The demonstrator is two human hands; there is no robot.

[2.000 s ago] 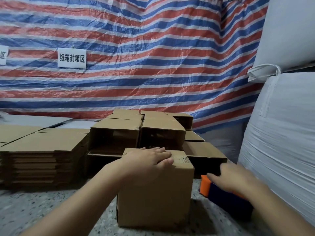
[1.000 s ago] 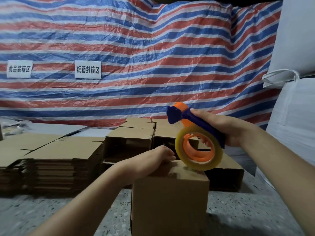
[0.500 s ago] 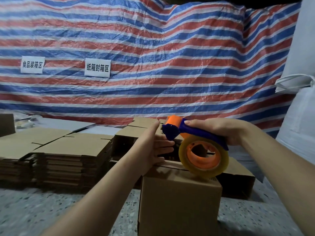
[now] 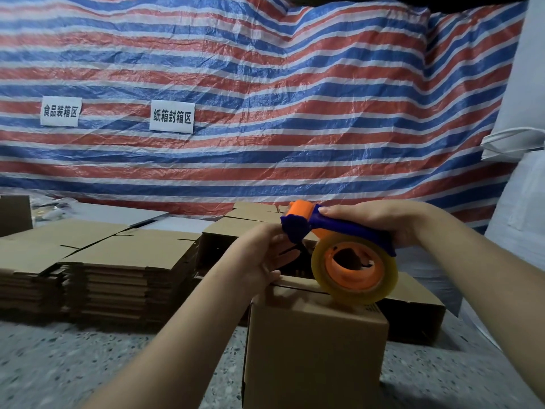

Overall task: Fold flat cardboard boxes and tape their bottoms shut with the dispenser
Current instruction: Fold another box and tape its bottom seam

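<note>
Signs [image 4: 171,116] of white paper with black Chinese characters hang on the striped tarpaulin [image 4: 295,98] well above the folded box: one reads 纸箱封箱区, and the other sign [image 4: 60,111], further left, reads 食品装箱区. The tarpaulin is crinkled woven plastic in red, blue and white bands. The folded box [image 4: 315,346], plain brown corrugated cardboard, stands on the speckled stone floor [image 4: 88,364] with its closed flaps facing up; a small dark print on its top right edge is too blurred to read. Above the box's top the right hand [image 4: 383,221] grips the blue handle of the tape dispenser [image 4: 333,228], fingers curled round it; the orange-hubbed roll of clear yellowish tape [image 4: 354,268] touches the box's top. The left hand [image 4: 262,255] is at the box's far left edge with fingers reaching to the dispenser's blue head; whether they pinch the tape end cannot be told. Left of the box lie stacks of flat cardboard [image 4: 118,267]; behind it stand assembled boxes [image 4: 236,231]. Right of it rise white woven sacks [image 4: 522,231].
</note>
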